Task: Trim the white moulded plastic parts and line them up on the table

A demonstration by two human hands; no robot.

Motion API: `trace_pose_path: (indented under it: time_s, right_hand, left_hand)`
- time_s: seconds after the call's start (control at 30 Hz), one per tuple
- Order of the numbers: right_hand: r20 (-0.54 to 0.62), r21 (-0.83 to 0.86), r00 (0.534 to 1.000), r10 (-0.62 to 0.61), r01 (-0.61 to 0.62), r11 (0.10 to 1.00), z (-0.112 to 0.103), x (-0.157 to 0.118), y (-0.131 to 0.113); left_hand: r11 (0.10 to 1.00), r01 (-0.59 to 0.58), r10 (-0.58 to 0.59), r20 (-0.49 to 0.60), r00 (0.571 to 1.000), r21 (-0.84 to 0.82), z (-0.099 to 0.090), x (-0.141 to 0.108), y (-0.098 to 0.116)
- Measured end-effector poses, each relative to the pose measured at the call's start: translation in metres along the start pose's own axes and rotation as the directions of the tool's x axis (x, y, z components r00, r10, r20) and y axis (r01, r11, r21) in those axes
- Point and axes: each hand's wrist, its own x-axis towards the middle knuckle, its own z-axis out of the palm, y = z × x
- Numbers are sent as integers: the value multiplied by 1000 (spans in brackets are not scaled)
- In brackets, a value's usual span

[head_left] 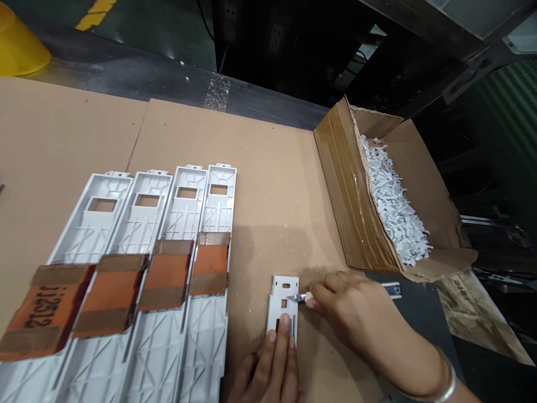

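A small white plastic part (274, 302) with a slot and square holes lies flat on the cardboard-covered table. My left hand (271, 369) presses its extended fingers on the lower portion of that part. A utility knife (392, 290) is gripped in my right hand (346, 302), its blade tip at the part's right side near the square hole. To the left, several long white ribbed panels (218, 210) lie side by side, with orange blocks (210, 262) banded in brown tape across them.
An open cardboard box (339, 184) holding many small white plastic scraps (394, 207) stands at the right. Brown paper (478, 313) lies at the lower right. A yellow object (20, 45) is at the upper left, beyond the cardboard sheet (84, 129).
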Motion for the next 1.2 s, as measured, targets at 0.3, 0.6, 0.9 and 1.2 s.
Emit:
trace_pose_path:
  time_s: [0.3,0.6,0.9,1.2]
  right_hand:
    - [235,-146,933,-271,309,940,-31,44,5]
    - [196,-287,845,-498,535,795,-43,60,-13]
    - [-56,-274,900,-432,402,874,-32,25,11]
    - [-102,174,995,-11,29,984,11,-15,-10]
  left_hand:
    - [1000,-15,15,16,1000,9,1,-1,1]
    - [1000,-4,4,15,1000,-5,3,-4,2]
    - [999,26,-27,-32,999,-30,4,-1,2]
    - [998,42,-43,-29,999,-46,2,1,2]
